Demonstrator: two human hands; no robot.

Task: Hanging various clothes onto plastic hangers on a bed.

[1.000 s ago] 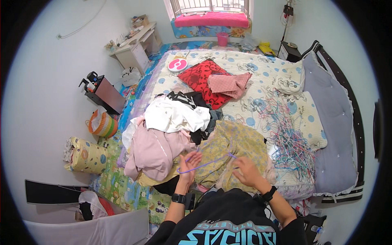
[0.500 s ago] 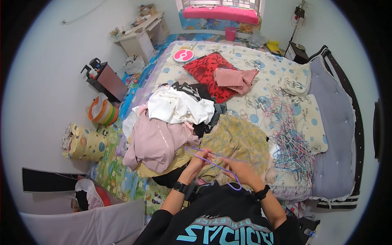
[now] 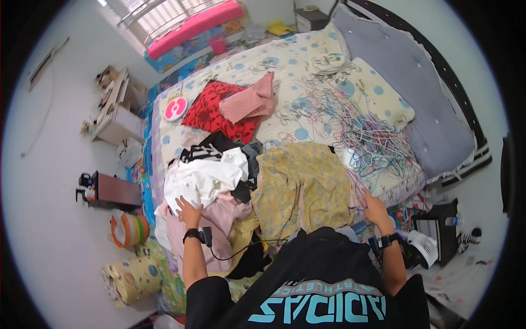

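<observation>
My left hand [image 3: 189,211] reaches to the left of the clothes heap, its fingers spread over the lower edge of a white garment [image 3: 205,178]. Beneath and beside it lies a dusty pink garment [image 3: 222,216]. On the right, my right hand [image 3: 376,210] is closed on a thin purple clothes hanger [image 3: 357,182] at the near side of the bed. A yellow patterned garment [image 3: 301,181] is spread out between my hands. Beyond my right hand, many tangled hangers [image 3: 381,145] in pink, blue and white are piled on the bed.
A red patterned cushion [image 3: 211,112] with a pink folded cloth [image 3: 249,101] on it lies farther back, beside a round pink-and-white scale [image 3: 176,108]. Grey headboard padding [image 3: 394,71] borders the right. A striped basket [image 3: 129,229] and rolled yellow mat [image 3: 131,279] stand at left.
My hands have moved apart: the left went to the white garment, the right carried the purple hanger right, toward the hanger pile. The view has turned to the right.
</observation>
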